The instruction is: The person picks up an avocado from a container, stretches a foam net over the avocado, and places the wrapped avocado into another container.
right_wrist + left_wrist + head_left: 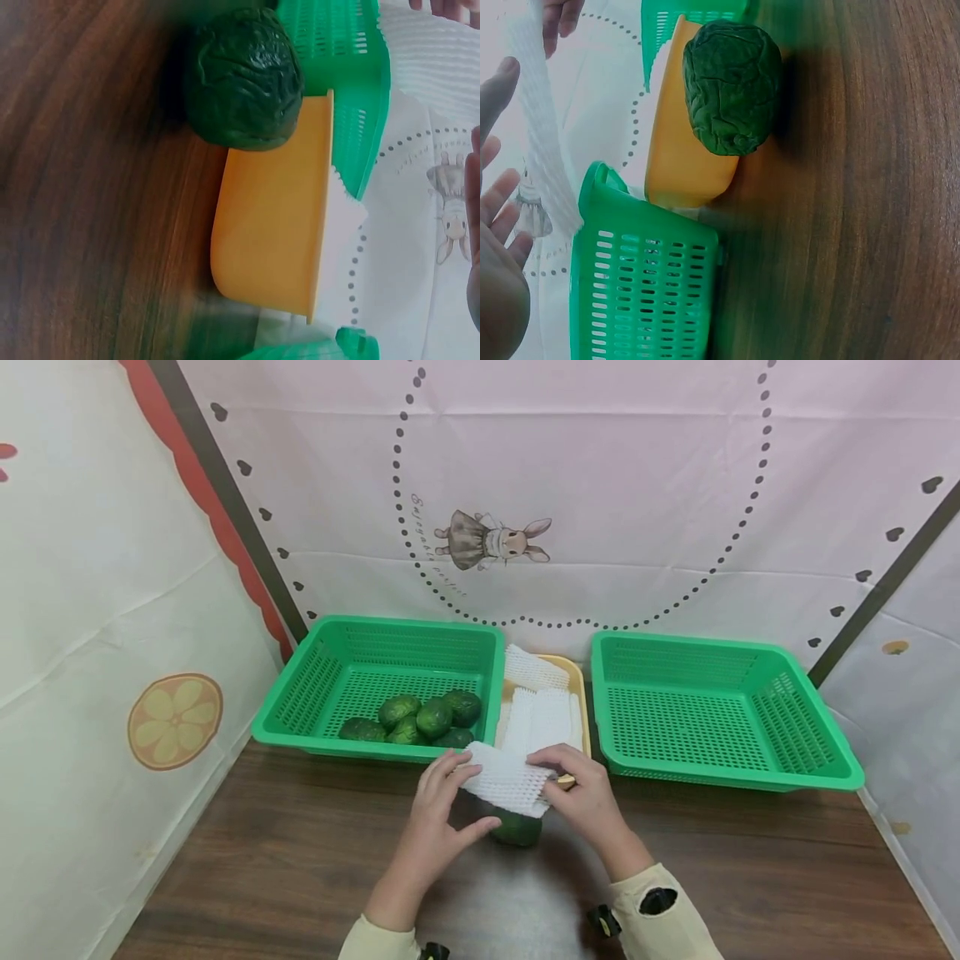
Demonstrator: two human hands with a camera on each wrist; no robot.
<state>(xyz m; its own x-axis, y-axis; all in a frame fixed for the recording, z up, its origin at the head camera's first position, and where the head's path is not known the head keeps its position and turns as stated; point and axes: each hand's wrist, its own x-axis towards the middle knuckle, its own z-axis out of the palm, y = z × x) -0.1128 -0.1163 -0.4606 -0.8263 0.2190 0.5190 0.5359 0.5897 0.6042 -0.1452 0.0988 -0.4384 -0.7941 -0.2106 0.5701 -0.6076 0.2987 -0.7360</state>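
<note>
My right hand (pixel 581 789) pinches a white foam net sleeve (pixel 506 779) at its right end, thumb below and fingers on top. At the sleeve's other end is my left hand (pixel 437 827), its fingertips touching the edge and its thumb spread apart; the left wrist view shows this hand (pixel 499 247) loosely open beside the sleeve (pixel 536 112). Below the sleeve, a dark green, wrinkled, avocado-like fruit (pixel 517 829) sits on the table, partly covered in the head view. Its creased skin shows fully in the left wrist view, where the fruit (pixel 733 86) stands before the yellow container.
A green basket (pixel 378 631) at left holds several similar fruits (pixel 433 718). Between the baskets, a yellow container (pixel 576 681) holds more white foam sleeves (pixel 551 714). Another green basket (pixel 675 706) stands at right. A printed cloth (pixel 637 485) hangs behind the wooden table (pixel 300 860).
</note>
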